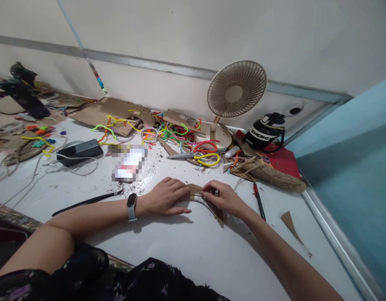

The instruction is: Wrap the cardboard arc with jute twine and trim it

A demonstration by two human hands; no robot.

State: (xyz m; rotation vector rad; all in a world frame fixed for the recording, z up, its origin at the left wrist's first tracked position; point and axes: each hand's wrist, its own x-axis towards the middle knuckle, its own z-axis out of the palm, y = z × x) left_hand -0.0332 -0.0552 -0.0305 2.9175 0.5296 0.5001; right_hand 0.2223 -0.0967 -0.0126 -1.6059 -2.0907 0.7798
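A curved strip of corrugated cardboard [211, 207] lies arched on the white table [186, 251] in front of me. My left hand [164, 197], with a white band on its wrist, presses flat on the strip's left end. My right hand [221, 197] pinches the strip near its top with fingertips. A red pen [259, 200] lies just right of my right hand.
Scissors [182, 155], coloured pipe cleaners [180, 136] and cardboard scraps [108, 109] clutter the back. A small fan [236, 90] stands by the wall, a black bottle [264, 131] beside it. A black box with cables [80, 151] sits left; a cardboard shoe shape [274, 175] lies right.
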